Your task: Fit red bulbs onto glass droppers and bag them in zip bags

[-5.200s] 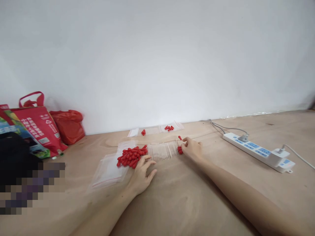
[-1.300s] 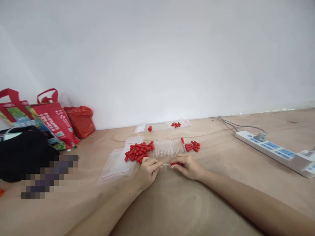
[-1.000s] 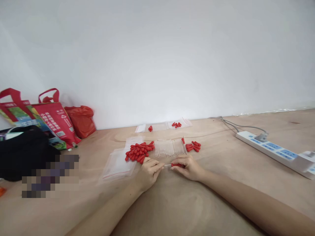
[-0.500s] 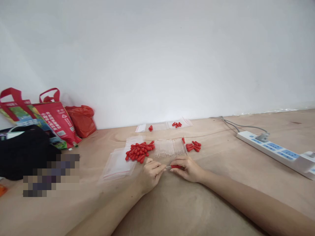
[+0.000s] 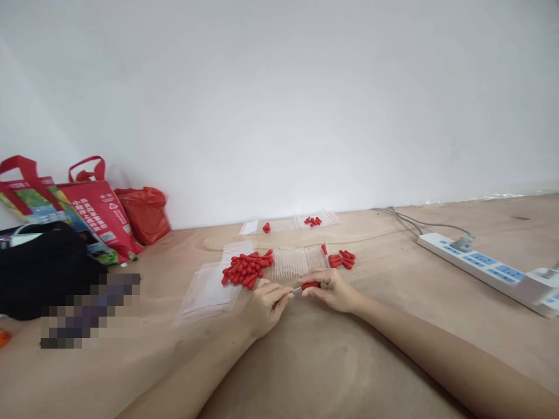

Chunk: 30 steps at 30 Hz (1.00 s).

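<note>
My left hand (image 5: 269, 305) is closed on a thin clear dropper tube (image 5: 297, 290), which points right and slightly up. A red rubber bulb (image 5: 311, 286) is pinched in my right hand (image 5: 334, 290), at the tube's right end. How deep the tube sits in the bulb I cannot tell. Just beyond my hands lies a row of clear tubes (image 5: 297, 262), and one tube at its right end bears a red bulb (image 5: 324, 249). A large pile of red bulbs (image 5: 246, 269) is left of the row; a smaller group of red bulbs (image 5: 342, 259) lies right of it.
Clear zip bags (image 5: 203, 294) lie under and beside the pile. Farther back are more zip bags (image 5: 331, 217) with red bulbs. A white power strip (image 5: 484, 269) with grey cables stands on the right of the wooden table (image 5: 314, 372). Shopping bags (image 5: 102, 212) and a black bag (image 5: 48, 273) crowd the left.
My right hand has moved slightly up with the bulb, so the tube now tilts up to the right. My left hand keeps its grip on the tube.
</note>
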{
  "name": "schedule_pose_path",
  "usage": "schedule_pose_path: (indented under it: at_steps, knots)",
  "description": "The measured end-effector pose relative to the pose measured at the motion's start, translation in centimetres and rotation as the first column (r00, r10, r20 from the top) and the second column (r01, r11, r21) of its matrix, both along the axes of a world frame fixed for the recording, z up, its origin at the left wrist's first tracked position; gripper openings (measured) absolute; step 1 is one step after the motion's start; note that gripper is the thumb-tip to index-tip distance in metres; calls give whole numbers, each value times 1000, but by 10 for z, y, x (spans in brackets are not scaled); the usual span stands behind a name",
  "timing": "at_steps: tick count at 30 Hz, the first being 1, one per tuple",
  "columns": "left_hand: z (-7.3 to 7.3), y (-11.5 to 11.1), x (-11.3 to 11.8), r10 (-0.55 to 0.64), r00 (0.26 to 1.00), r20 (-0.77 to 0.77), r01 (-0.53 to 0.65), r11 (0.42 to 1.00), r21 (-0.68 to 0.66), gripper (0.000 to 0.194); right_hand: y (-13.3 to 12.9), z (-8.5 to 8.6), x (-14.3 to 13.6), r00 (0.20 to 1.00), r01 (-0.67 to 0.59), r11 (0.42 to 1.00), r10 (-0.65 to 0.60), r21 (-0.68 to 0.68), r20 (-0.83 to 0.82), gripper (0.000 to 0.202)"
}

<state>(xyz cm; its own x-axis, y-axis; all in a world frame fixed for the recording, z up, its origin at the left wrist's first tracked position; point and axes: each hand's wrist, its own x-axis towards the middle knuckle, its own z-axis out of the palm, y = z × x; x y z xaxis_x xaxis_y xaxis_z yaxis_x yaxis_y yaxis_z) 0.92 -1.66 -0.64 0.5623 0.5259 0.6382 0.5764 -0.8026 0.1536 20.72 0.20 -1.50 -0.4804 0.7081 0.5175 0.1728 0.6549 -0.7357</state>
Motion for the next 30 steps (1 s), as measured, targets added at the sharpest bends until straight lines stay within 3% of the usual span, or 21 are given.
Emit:
schedule_pose_path:
  at_steps: [5,9,14,18,24,30]
  knots:
    - [8,-4,-2,63,997,47,-59,994,-92,36,18,5,4,937,81,952,-174,-297,-303,35]
    - [8,-3,-2,117,993,36,-110,984,-141,31,47,25,33,880,252,890,-374,-380,-293,37]
    - [5,0,-1,84,996,-24,-86,988,-130,21,81,33,55,803,572,756,-595,-318,32,29]
    - [3,0,-2,72,997,-15,-73,991,-111,18,97,23,45,726,670,726,-595,-158,346,21]
    - [2,0,-2,72,997,-31,-75,990,-117,14,104,18,38,637,720,690,-618,-71,461,21]
    - [1,0,-2,69,997,-38,-72,992,-105,14,107,18,42,464,840,542,-681,-37,566,30]
